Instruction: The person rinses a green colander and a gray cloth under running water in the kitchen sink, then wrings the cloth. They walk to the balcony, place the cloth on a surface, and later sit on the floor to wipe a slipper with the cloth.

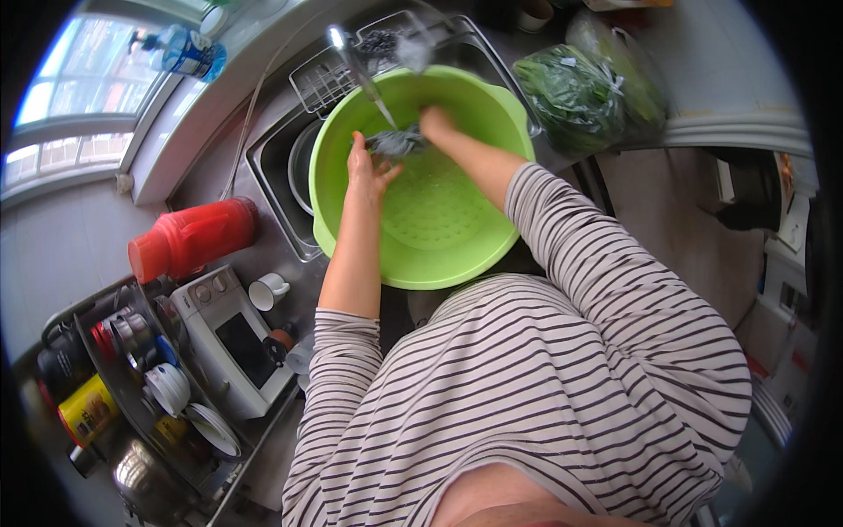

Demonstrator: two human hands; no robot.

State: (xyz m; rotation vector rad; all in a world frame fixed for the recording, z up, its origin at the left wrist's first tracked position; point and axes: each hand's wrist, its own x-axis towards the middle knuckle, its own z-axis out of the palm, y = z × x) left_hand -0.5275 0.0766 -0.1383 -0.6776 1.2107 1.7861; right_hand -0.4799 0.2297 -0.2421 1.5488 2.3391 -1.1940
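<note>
A large light-green plastic basin [448,263] rests over the steel sink [270,168], with shallow water at its bottom. Water runs from the chrome faucet [355,62] onto a wet grey cloth [395,141] inside the basin. My right hand [436,124], somewhat blurred, is closed on the cloth's right end. At the cloth's left end is my left hand [370,170], its fingers spread; it does not grip the cloth.
A wire rack [319,85] sits behind the basin. To the right lie bagged green vegetables [570,95]. On the left are a red thermos [194,237], a white mug [269,291], a microwave oven [230,349] and a shelf with bowls [166,388]. A blue pump bottle [191,54] stands by the window.
</note>
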